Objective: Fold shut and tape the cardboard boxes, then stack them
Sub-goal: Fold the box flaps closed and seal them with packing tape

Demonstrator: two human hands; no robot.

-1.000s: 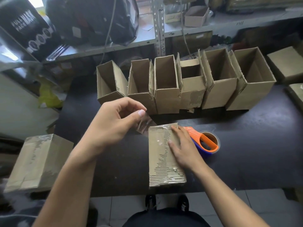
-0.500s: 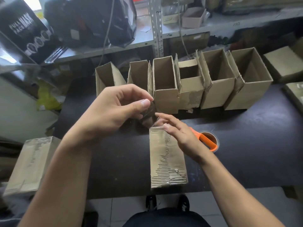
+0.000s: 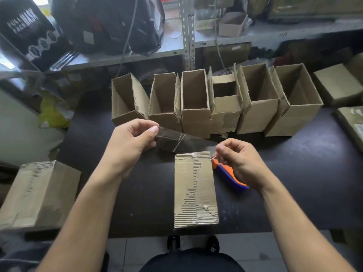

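While both hands hover above the dark table (image 3: 294,173), a strip of clear tape (image 3: 176,141) stretches between them, just past the far end of one closed cardboard box (image 3: 195,189) that lies flat near the table's front edge. That box is folded shut, with torn paper showing corrugation along its top and glossy tape over its seam. The left hand (image 3: 129,146) pinches one end of the strip between thumb and forefinger, its other fingers curled in. The right hand (image 3: 238,160) has its fingers curled too, thumb against forefinger at the strip's other end; the tape is so transparent there that the contact itself is hard to make out, though it appears to be pinched. Under the right hand lies one tape dispenser (image 3: 229,177), orange and blue, just beside the closed box.

Behind the tape stands a row of six open boxes (image 3: 196,107), upright and side by side, their flaps raised; the fourth from the left has its near and far flaps partly folded in. At the table's left front corner sits one more taped box (image 3: 39,193), lying flat. On the right edge are two further cardboard boxes (image 3: 337,85), only partly in view. A metal shelf (image 3: 235,36) behind holds one small open carton (image 3: 232,24), a black bag (image 3: 110,22) and a dark printed package (image 3: 29,30)
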